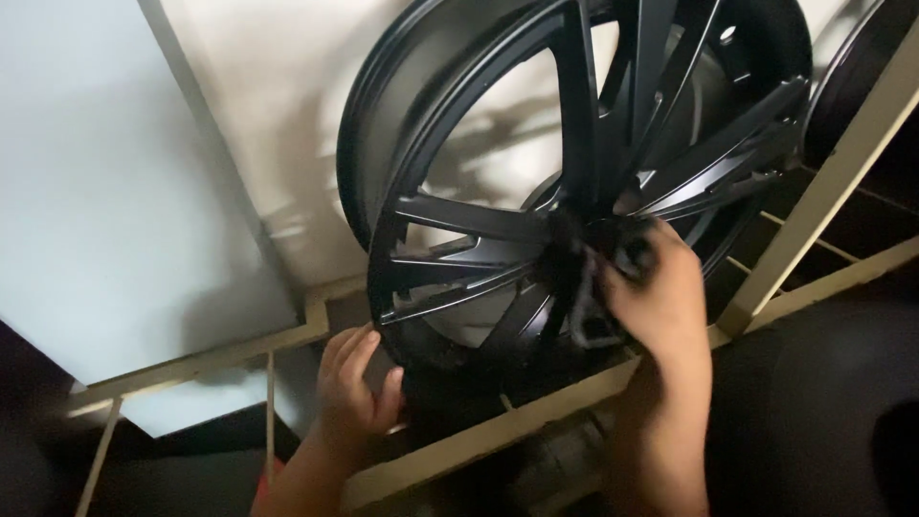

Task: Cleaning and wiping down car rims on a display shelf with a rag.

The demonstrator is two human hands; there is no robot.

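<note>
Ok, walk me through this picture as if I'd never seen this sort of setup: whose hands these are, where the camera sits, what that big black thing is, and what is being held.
There is no machine here. One camera is worn on a person's head and looks down, so both hands belong to the wearer.

The big black thing is a matte black alloy wheel rim with many thin spokes. It stands upright on its edge in a pale metal rack, leaning toward a white wall panel. The edge of a second dark rim shows at the top right.

The left hand is open and rests against the rim's lower edge. The right hand is at the centre of the spokes, pressing something dark there, perhaps a cloth or sponge; the picture is too dim and blurred to tell which.
</note>
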